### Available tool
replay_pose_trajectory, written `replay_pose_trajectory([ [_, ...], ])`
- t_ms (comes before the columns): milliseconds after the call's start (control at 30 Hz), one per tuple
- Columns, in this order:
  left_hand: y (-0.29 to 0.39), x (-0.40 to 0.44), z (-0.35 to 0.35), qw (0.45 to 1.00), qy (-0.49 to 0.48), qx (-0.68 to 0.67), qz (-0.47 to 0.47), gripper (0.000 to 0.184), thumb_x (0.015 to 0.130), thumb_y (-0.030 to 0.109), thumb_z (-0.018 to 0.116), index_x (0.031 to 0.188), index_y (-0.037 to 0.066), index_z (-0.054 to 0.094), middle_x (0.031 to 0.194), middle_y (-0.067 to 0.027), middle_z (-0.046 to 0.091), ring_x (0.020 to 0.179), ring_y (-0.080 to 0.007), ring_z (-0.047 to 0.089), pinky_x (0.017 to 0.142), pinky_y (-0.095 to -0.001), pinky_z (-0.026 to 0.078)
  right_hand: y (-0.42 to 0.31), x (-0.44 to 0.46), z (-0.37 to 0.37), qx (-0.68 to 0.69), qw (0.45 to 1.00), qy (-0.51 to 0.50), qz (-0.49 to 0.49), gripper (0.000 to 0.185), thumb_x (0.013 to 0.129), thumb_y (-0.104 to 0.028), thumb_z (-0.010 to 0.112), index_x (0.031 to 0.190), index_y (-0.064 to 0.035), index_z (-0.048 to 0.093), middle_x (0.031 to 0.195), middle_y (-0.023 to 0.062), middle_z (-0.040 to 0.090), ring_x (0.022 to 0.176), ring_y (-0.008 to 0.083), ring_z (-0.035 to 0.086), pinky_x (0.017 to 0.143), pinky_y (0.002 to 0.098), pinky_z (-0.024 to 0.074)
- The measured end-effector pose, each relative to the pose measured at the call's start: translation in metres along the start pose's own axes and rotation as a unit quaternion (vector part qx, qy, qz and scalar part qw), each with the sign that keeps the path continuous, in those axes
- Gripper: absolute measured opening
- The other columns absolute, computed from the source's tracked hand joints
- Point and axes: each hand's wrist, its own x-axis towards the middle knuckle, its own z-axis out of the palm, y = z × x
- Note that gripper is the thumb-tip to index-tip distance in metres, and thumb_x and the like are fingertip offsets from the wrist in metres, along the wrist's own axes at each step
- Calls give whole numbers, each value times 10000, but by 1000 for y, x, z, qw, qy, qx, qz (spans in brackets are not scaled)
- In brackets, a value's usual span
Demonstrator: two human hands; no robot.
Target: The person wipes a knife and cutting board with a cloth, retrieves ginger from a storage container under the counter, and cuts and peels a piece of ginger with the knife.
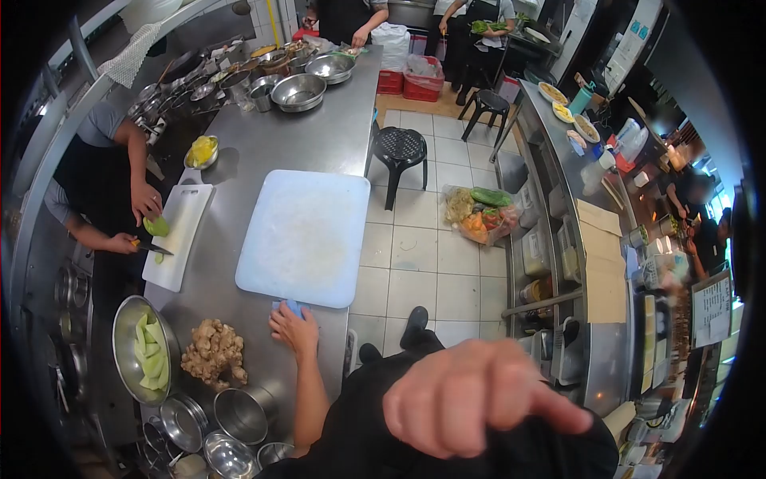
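My left hand rests on the steel counter at the near edge of a large white cutting board. Its fingers press on a folded blue cloth, which is partly hidden under them. Raised close to the camera is my right hand, blurred, with curled fingers and one digit sticking out to the right. Nothing shows in it. Left of my left hand lies a large piece of ginger. Beyond that, a steel bowl holds pale green cut pieces.
Across the counter, a co-worker cuts a green vegetable with a knife on a narrow white board. Steel pots stand near me. Black stools and a bag of vegetables are on the floor by a shelf unit.
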Motion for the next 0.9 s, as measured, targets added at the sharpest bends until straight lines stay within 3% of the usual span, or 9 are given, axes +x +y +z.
replay_pose_trajectory([
  [33, -2, -4, 0, 1000, -1, 1, 4, 538, 879, 323, 676, 1331, 69, 533, 1327, -181, 513, 1269, -375, 444, 991, -557, 366, -3, 9, 5, -5, 999, 18, -41, 631, 903, -669, 633, 655, -107, 491, 767, 108, 574, 668, 230, 563, 651, 397, 462],
  [133, -5, -6, 3, 1000, 7, 5, 15, 548, 881, 326, 677, 1340, 68, 527, 1333, -181, 512, 1266, -375, 446, 985, -552, 368, -33, 22, 7, 9, 998, -59, -9, 427, 1051, -361, 531, 721, -93, 484, 680, 105, 538, 555, 226, 540, 669, 433, 499],
  [200, -4, -6, 2, 1000, 7, 7, 16, 554, 883, 329, 679, 1346, 68, 524, 1332, -180, 512, 1265, -373, 446, 983, -547, 370, -37, 33, 22, 23, 999, -39, 3, 489, 1030, -330, 585, 629, -91, 438, 572, 59, 456, 442, 172, 409, 695, 508, 553],
  [300, -3, -8, 0, 1000, 6, 9, 16, 563, 884, 335, 681, 1353, 69, 520, 1331, -178, 513, 1262, -370, 447, 983, -545, 370, -23, 25, 40, 15, 996, 35, -86, 534, 1039, -277, 572, 565, -99, 401, 513, 36, 402, 388, 145, 341, 694, 525, 577],
  [633, -5, -6, 5, 1000, 17, 19, 15, 557, 879, 340, 687, 1338, 67, 530, 1312, -165, 525, 1245, -366, 458, 975, -536, 380, -4, 34, 32, -22, 985, -31, -168, 538, 1071, -194, 470, 548, -114, 379, 518, 32, 364, 395, 167, 345, 684, 442, 547],
  [733, -5, -4, -1, 1000, -16, 10, 10, 545, 876, 339, 686, 1322, 60, 540, 1303, -171, 539, 1233, -370, 479, 977, -540, 396, -1, 32, 31, -41, 987, -27, -153, 534, 1067, -210, 495, 554, -115, 382, 521, 33, 364, 400, 166, 348, 658, 428, 536],
  [833, -10, 2, 0, 999, -31, -34, 14, 514, 866, 317, 679, 1288, 50, 559, 1267, -185, 566, 1204, -381, 509, 983, -536, 417, -22, 43, 10, -33, 997, -63, 11, 529, 1050, -247, 551, 562, -109, 403, 523, 35, 368, 407, 158, 358, 669, 439, 557],
  [900, -21, 9, 10, 996, -38, -74, 26, 492, 859, 299, 672, 1265, 41, 568, 1243, -191, 579, 1188, -391, 521, 988, -526, 426, -21, 43, 0, -6, 996, -61, 60, 523, 1035, -271, 587, 568, -102, 424, 524, 38, 380, 407, 152, 368, 698, 464, 582],
])
